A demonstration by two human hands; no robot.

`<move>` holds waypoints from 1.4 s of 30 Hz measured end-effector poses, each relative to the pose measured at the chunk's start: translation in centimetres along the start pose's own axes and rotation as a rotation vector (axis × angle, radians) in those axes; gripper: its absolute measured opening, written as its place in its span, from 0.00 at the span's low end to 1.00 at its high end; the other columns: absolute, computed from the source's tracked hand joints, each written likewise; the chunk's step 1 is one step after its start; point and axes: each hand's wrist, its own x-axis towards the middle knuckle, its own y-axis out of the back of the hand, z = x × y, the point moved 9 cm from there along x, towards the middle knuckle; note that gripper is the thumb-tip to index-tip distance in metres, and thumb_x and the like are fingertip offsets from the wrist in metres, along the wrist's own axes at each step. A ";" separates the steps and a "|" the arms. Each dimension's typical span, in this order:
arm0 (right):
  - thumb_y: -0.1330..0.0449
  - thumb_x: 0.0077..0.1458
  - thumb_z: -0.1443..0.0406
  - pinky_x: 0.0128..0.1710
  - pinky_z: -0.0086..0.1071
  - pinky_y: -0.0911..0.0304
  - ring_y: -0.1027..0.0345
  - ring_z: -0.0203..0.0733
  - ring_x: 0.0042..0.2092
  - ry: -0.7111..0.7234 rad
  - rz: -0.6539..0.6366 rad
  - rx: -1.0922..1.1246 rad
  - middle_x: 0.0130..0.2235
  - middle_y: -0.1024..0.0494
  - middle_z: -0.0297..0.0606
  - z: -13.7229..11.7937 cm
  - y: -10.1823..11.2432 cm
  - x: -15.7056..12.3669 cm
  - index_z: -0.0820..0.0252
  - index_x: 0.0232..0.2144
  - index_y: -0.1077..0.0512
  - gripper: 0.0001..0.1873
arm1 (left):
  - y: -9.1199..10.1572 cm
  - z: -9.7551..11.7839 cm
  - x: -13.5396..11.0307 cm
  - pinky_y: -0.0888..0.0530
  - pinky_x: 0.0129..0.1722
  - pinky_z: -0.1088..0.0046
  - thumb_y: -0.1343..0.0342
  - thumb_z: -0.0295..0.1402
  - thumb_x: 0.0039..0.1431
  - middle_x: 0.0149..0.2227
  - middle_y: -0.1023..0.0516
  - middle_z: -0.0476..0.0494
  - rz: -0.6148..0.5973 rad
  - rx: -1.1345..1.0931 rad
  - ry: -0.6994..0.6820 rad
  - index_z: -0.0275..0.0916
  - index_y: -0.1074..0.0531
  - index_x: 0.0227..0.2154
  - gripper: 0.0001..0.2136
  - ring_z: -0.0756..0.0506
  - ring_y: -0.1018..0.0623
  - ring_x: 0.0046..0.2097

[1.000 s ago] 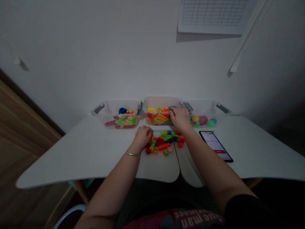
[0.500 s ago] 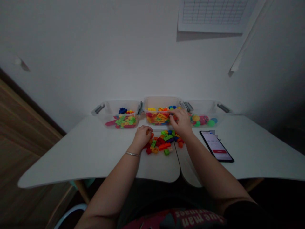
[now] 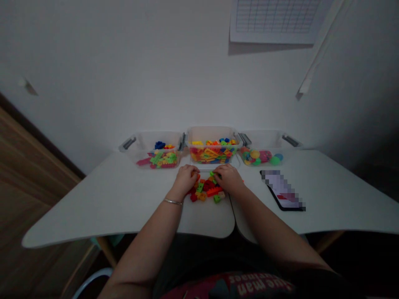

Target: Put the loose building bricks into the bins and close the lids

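The right hand (image 3: 229,177) has come back out of the middle tub (image 3: 212,135) and now rests on the right side of the pile of plastic bricks (image 3: 207,192) just in front of that tub. The left hand (image 3: 186,180) stays at the pile's left side. Both curl over the bricks, but whether either grasps one, I cannot tell. A brick tub (image 3: 152,143) and a ball tub (image 3: 264,139) flank the middle tub on the white desk (image 3: 124,199). A phone (image 3: 282,191) lies to its front right, and a paper chart (image 3: 276,18) hangs above it on the wall (image 3: 124,74).
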 end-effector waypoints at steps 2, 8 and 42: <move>0.43 0.58 0.66 0.50 0.39 0.39 0.31 0.45 0.46 -0.004 -0.005 0.020 0.42 0.20 0.42 0.0 -0.3 0.0 0.58 0.39 0.21 0.11 | -0.1 0.0 0.0 0.30 0.51 0.63 0.48 0.26 0.53 0.38 0.22 0.42 -0.003 -0.002 -0.008 0.38 0.23 0.34 0.09 0.43 0.25 0.44; 0.43 0.58 0.65 0.51 0.38 0.40 0.32 0.45 0.47 0.015 -0.010 0.081 0.43 0.20 0.41 -0.7 -0.6 0.3 0.58 0.40 0.21 0.11 | -0.4 0.9 -0.1 0.30 0.51 0.62 0.50 0.27 0.56 0.39 0.22 0.40 -0.047 0.044 -0.078 0.38 0.22 0.35 0.10 0.42 0.26 0.44; 0.41 0.55 0.62 0.43 0.38 0.45 0.32 0.47 0.44 -0.296 -0.032 -0.033 0.37 0.19 0.39 0.7 -0.5 0.6 0.55 0.34 0.23 0.07 | -1.1 2.8 -0.7 0.30 0.50 0.63 0.49 0.28 0.60 0.40 0.24 0.39 -0.084 0.105 -0.196 0.37 0.23 0.42 0.11 0.42 0.27 0.46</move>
